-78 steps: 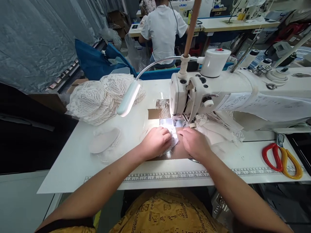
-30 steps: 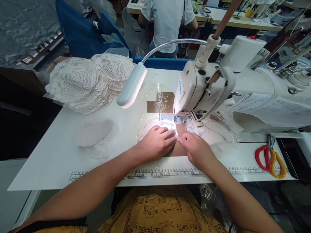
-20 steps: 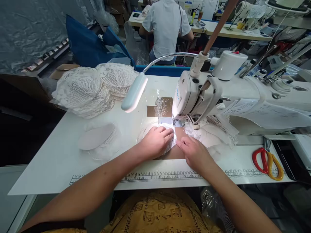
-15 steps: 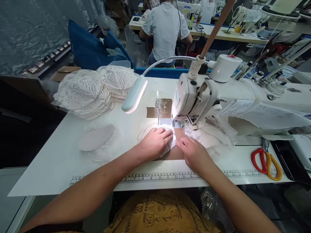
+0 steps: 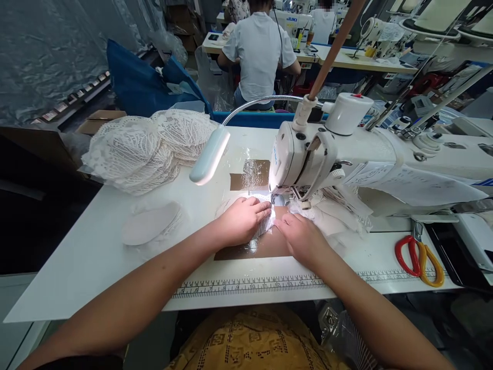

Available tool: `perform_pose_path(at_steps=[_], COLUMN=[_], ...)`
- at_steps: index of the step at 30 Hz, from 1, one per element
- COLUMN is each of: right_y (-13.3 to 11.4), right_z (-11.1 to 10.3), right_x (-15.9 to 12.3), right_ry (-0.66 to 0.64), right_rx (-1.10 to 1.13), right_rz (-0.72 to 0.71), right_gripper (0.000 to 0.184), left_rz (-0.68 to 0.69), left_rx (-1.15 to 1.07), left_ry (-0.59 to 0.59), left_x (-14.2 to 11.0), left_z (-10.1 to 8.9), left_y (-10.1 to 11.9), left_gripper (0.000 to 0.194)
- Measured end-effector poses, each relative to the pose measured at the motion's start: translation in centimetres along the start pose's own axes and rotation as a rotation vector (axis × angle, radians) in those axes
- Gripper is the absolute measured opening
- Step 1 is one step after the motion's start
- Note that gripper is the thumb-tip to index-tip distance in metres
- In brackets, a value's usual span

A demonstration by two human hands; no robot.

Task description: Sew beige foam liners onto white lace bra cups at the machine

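My left hand (image 5: 241, 222) rests on a white lace piece (image 5: 266, 223) just in front of the needle of the white sewing machine (image 5: 304, 156), its fingers curled together and pressing the lace down. My right hand (image 5: 299, 236) lies next to it on the right, fingers stretched flat on the lace and the brown taped patch (image 5: 246, 251) of the table. The two hands almost touch. The needle area is brightly lit by the gooseneck lamp (image 5: 209, 154).
A heap of white lace pieces (image 5: 142, 149) sits at the back left, a flat oval pad (image 5: 150, 229) nearer. More lace (image 5: 339, 213) lies under the machine arm. Red and yellow scissors (image 5: 418, 254) lie at the right. A ruler strip (image 5: 269, 285) runs along the front edge. A person sits behind.
Both hands have stayed at the needle, shifting the lace slightly. The view has moved back a little, showing more of the brown patch in front of the hands.
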State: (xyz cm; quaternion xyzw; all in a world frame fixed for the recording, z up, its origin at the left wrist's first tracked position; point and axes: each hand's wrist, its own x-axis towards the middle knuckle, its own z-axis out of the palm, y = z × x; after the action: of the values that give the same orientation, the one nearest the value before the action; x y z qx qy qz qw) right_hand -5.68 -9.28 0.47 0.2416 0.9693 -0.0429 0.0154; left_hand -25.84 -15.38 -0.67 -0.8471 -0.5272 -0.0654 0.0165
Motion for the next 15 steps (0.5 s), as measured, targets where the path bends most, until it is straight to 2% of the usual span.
perform_pose_path(at_steps=[4, 9, 15], right_y=[0.0, 0.0, 0.1], right_z=[-0.4, -0.2, 0.5], right_x=[1.0, 1.5, 1.6], right_ry=[-0.032, 0.0, 0.035], right_rx=[-0.005, 0.005, 0.01], right_rz=[0.046, 0.1, 0.106], right_gripper=[0.032, 0.039, 0.039], left_rz=[0.002, 0.012, 0.096], left_rx=[0.0, -0.012, -0.125], left_ry=[-0.006, 0.012, 0.072], left_x=[0.6, 1.0, 0.4], left_z=[0.1, 0.4, 0.6], left_y=[-1.3, -2.6, -2.5], left_gripper=[0.044, 0.044, 0.034])
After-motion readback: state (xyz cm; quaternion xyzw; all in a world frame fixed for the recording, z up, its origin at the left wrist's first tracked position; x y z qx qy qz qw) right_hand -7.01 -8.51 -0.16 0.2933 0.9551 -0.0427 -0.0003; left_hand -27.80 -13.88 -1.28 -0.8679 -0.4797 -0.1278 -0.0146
